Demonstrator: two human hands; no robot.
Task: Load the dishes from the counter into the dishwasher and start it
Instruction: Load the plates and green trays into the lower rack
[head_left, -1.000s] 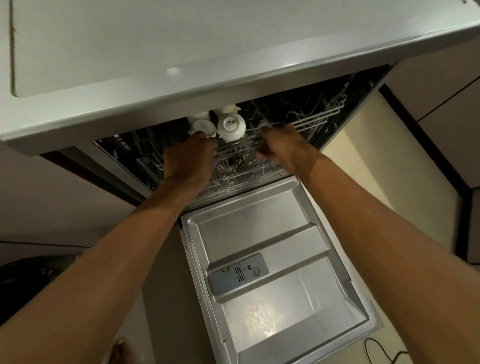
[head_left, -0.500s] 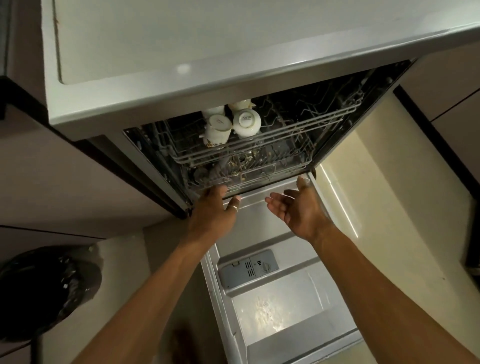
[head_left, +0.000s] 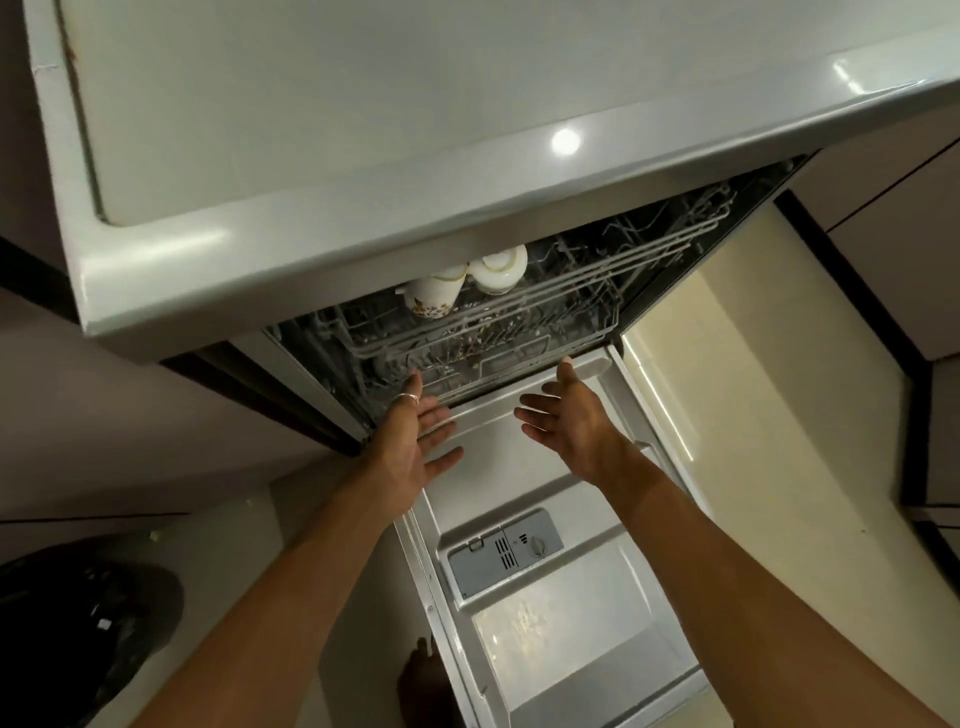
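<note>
The dishwasher stands open under the counter, its steel door (head_left: 571, 639) folded down flat toward me. In the upper wire rack (head_left: 597, 291) sit two white cups (head_left: 457, 288), one with a floral print. The lower rack (head_left: 493, 358) is pushed inside. My left hand (head_left: 415, 441) hovers open, palm up, just in front of the lower rack's left end; a ring is on one finger. My right hand (head_left: 571, 415) is open too, fingers spread, over the inner edge of the door. Neither hand holds anything.
The grey counter edge (head_left: 363, 244) overhangs the dishwasher and hides most of its inside. A detergent dispenser (head_left: 506, 551) is set in the door. A black bin with a bag (head_left: 78, 623) stands on the floor at left. Cabinets (head_left: 883, 218) line the right side.
One second ago both hands gripped the rack's front. They have let go and drawn back to the door's inner edge, open. The rack now sits further inside.
</note>
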